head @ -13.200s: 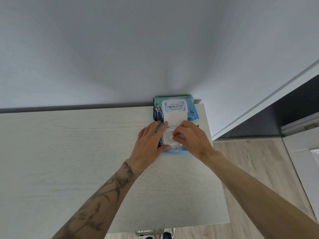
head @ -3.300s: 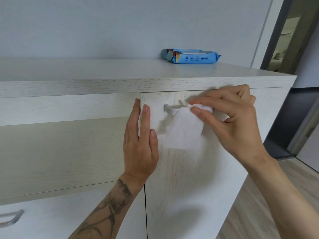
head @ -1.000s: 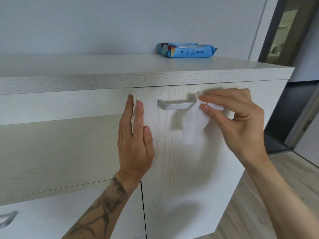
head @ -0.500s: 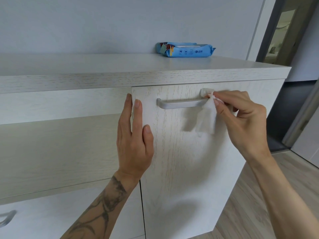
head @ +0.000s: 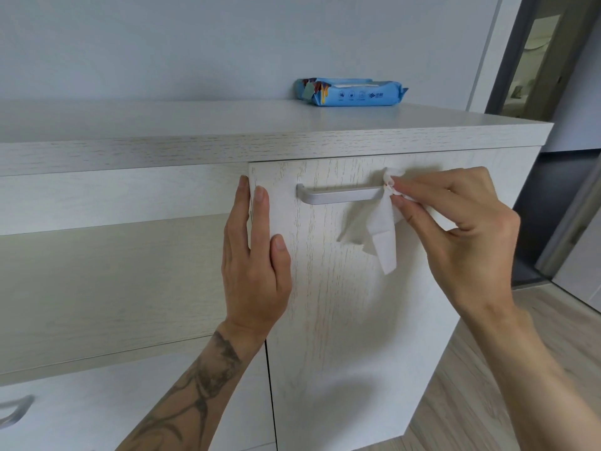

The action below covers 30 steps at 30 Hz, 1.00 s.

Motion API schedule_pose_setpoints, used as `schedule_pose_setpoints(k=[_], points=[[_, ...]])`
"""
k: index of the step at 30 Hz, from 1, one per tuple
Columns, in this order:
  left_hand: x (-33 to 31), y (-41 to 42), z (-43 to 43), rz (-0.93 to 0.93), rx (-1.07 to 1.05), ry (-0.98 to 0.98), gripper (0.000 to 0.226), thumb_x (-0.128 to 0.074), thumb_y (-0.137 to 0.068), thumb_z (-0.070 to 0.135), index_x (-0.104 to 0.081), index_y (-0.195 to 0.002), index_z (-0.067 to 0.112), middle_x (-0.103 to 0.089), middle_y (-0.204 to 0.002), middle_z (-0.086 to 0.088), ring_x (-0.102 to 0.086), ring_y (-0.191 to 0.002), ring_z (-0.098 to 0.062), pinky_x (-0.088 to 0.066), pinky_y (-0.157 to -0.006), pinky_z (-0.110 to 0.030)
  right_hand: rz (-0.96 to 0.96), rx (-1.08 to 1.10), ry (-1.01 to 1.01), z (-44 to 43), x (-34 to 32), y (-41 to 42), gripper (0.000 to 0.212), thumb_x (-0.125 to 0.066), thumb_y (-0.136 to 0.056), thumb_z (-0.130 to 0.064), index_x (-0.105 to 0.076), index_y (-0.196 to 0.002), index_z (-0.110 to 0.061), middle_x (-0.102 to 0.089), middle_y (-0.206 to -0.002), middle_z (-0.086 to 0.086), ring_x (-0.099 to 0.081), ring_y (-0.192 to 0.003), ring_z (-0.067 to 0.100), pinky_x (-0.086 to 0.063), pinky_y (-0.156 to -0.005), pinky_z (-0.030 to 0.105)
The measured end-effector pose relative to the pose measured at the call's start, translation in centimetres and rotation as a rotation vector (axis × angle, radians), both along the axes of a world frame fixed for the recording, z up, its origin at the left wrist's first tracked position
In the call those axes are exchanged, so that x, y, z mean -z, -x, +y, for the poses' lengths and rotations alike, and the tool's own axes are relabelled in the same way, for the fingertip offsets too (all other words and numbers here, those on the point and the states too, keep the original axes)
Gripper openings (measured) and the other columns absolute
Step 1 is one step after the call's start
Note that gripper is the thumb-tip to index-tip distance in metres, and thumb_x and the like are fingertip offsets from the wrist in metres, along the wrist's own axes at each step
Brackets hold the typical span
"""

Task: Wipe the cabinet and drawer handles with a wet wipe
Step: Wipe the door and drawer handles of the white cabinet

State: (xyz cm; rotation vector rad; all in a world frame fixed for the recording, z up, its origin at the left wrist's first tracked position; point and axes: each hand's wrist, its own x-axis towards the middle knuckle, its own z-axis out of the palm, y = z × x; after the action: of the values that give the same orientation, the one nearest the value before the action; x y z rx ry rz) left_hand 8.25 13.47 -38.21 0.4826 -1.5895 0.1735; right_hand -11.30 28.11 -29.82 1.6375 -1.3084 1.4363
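A pale wood cabinet door (head: 341, 304) carries a horizontal silver bar handle (head: 338, 194). My right hand (head: 461, 232) pinches a white wet wipe (head: 382, 229) against the right end of that handle, and the loose part of the wipe hangs down. My left hand (head: 257, 255) lies flat with straight fingers on the door's upper left edge. A second silver handle (head: 14, 413) shows on the drawer at the lower left, partly cut off by the frame edge.
A blue pack of wet wipes (head: 351, 92) lies on the cabinet top (head: 195, 125) near the wall. An open shelf recess sits left of the door. Wood floor (head: 487, 385) and a dark doorway (head: 553, 76) are to the right.
My right hand has slid the wipe along the bar from its middle to its right end. My left hand has stayed flat on the door edge.
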Motion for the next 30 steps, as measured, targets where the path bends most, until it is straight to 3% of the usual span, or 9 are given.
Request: schedule_pose_setpoints(k=[8, 12, 14, 18, 21, 22, 25, 27, 30], points=[[-0.1, 0.0, 0.0, -0.006, 0.002, -0.005, 0.054, -0.033, -0.112, 0.013, -0.023, -0.165, 0.009, -0.025, -0.169, -0.019, -0.018, -0.164, -0.015, -0.027, -0.129, -0.034, -0.075, 0.003, 0.000, 0.0, -0.2, -1.4, 0.016, -0.072, -0.101, -0.017, -0.077, -0.115, -0.022, -0.070, -0.103, -0.004, -0.060, -0.105, 0.026, -0.042, -0.092, 0.019], [-0.1, 0.1, 0.2, -0.001, 0.001, -0.010, 0.055, -0.035, -0.110, 0.009, -0.025, -0.164, 0.008, -0.024, -0.169, -0.017, -0.018, -0.163, -0.014, -0.028, -0.129, -0.036, 0.057, 0.040, 0.012, 0.1, -0.8, -1.8, 0.015, -0.074, -0.099, -0.019, -0.079, -0.113, -0.023, -0.072, -0.104, -0.008, -0.059, -0.103, 0.033, -0.044, -0.087, 0.045], [-0.2, 0.0, 0.3, -0.003, -0.007, 0.001, 0.055, -0.036, -0.109, 0.008, -0.026, -0.164, 0.006, -0.024, -0.168, -0.016, -0.020, -0.163, -0.015, -0.029, -0.128, -0.036, 0.103, 0.015, 0.028, -0.5, -0.9, -3.3, 0.014, -0.075, -0.099, -0.021, -0.081, -0.111, -0.022, -0.074, -0.106, -0.008, -0.057, -0.103, 0.027, -0.041, -0.083, 0.050], [-0.3, -0.2, 0.5, -0.010, 0.011, -0.003, 0.056, -0.047, -0.110, 0.005, -0.028, -0.162, 0.006, -0.026, -0.167, -0.020, -0.023, -0.162, -0.020, -0.037, -0.126, -0.045, 0.126, -0.024, 0.026, -2.2, -1.3, -7.0, 0.014, -0.074, -0.100, -0.026, -0.082, -0.110, -0.026, -0.073, -0.105, -0.008, -0.054, -0.103, 0.022, -0.035, -0.084, 0.045], [-0.5, -0.4, 0.8, -0.015, 0.036, -0.008, 0.051, -0.033, -0.119, 0.036, -0.028, -0.160, 0.007, -0.027, -0.166, -0.023, -0.029, -0.158, -0.026, -0.040, -0.125, -0.047, 0.139, -0.018, 0.008, -3.0, -1.3, -8.0, 0.013, -0.074, -0.099, -0.028, -0.083, -0.109, -0.026, -0.071, -0.103, -0.006, -0.053, -0.102, 0.021, -0.032, -0.084, 0.041], [-0.5, -0.4, 0.8, -0.019, 0.038, -0.012, 0.052, -0.031, -0.119, 0.038, -0.028, -0.161, 0.008, -0.028, -0.167, -0.023, -0.029, -0.158, -0.027, -0.040, -0.124, -0.048, 0.123, -0.025, 0.007, -3.0, -1.3, -7.8, 0.013, -0.075, -0.099, -0.029, -0.082, -0.110, -0.027, -0.071, -0.102, -0.007, -0.052, -0.102, 0.019, -0.032, -0.084, 0.041], [-0.5, -0.4, 0.6, -0.024, 0.015, -0.020, 0.060, -0.055, -0.110, 0.009, -0.026, -0.162, 0.010, -0.025, -0.169, -0.021, -0.024, -0.161, -0.023, -0.039, -0.125, -0.049, 0.026, -0.062, 0.020, -2.6, -0.9, -6.4, 0.012, -0.075, -0.099, -0.030, -0.081, -0.109, -0.028, -0.070, -0.101, -0.011, -0.047, -0.103, 0.011, -0.036, -0.083, 0.045], [-0.4, -0.4, 0.5, -0.028, -0.002, -0.014, 0.070, -0.057, -0.102, -0.005, -0.026, -0.163, 0.008, -0.025, -0.169, -0.021, -0.020, -0.163, -0.019, -0.035, -0.127, -0.045, -0.027, -0.069, 0.023, -2.6, -0.6, -6.1, 0.011, -0.076, -0.098, -0.031, -0.081, -0.107, -0.029, -0.069, -0.101, -0.013, -0.046, -0.103, 0.011, -0.039, -0.081, 0.049], [-0.4, -0.4, 0.6, -0.025, 0.037, -0.020, 0.056, -0.047, -0.112, 0.013, -0.025, -0.163, 0.011, -0.025, -0.169, -0.021, -0.024, -0.162, -0.021, -0.039, -0.125, -0.049, 0.011, -0.057, 0.003, -3.4, -1.0, -7.1, 0.012, -0.074, -0.099, -0.032, -0.081, -0.108, -0.029, -0.070, -0.101, -0.012, -0.046, -0.103, 0.011, -0.036, -0.083, 0.042]])
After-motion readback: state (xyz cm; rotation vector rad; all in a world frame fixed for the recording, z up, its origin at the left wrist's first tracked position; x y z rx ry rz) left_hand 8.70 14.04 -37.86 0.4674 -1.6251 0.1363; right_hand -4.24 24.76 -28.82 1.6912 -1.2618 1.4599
